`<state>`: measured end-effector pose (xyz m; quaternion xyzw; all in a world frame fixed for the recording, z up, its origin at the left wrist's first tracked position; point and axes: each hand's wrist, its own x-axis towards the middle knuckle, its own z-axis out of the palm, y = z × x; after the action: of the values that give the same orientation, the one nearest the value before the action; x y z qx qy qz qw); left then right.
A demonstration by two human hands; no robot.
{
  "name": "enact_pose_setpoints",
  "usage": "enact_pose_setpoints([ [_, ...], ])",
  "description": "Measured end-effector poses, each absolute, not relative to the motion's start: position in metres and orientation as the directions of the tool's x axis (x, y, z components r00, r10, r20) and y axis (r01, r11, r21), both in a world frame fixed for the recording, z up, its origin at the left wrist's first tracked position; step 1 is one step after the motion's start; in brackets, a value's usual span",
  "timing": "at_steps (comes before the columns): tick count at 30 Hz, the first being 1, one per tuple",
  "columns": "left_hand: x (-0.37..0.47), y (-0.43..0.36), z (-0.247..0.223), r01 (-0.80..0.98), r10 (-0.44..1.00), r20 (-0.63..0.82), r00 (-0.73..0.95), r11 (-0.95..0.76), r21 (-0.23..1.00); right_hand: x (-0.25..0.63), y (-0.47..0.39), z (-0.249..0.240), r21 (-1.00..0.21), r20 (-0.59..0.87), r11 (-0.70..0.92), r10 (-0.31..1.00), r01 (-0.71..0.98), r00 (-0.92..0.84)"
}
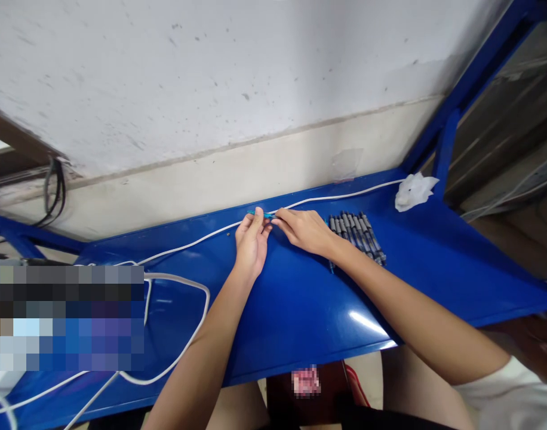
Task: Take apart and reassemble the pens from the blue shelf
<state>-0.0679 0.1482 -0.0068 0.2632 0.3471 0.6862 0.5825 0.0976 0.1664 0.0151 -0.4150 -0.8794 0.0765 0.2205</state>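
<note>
A slim teal pen point(265, 215) is held above the back part of the blue table, lying nearly level. My left hand point(252, 239) pinches it near its left end between thumb and fingers. At the other end, the closed fingers of my right hand point(303, 230) grip the pen and hide its tip. Just right of my right hand, several dark pens with grey ends point(356, 236) lie side by side in a row. Another teal pen point(331, 267) lies at the left side of that row, partly covered by my right hand and wrist.
A white cable point(188, 243) runs along the back of the blue table point(282, 310) and loops at the left. Crumpled white paper point(415, 191) sits at the back right. A wall point(211, 77) rises behind; blue frame posts point(446, 140) stand at the right. Pixelated areas hide details.
</note>
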Motion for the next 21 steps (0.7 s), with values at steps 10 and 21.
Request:
enact_pose_setpoints([
  [10,-0.0667,0.1465,-0.0068,-0.571,0.986,0.026,-0.164,-0.116,0.813,0.0979,0.1672,0.016,-0.308,0.283,0.604,0.796,0.735,-0.536],
  [21,-0.0663,0.1469,-0.008,-0.563,0.983,0.009,-0.182,-0.112,0.819,0.0948,0.1697,0.0096,-0.313,0.279,0.598,0.8,0.738,-0.53],
])
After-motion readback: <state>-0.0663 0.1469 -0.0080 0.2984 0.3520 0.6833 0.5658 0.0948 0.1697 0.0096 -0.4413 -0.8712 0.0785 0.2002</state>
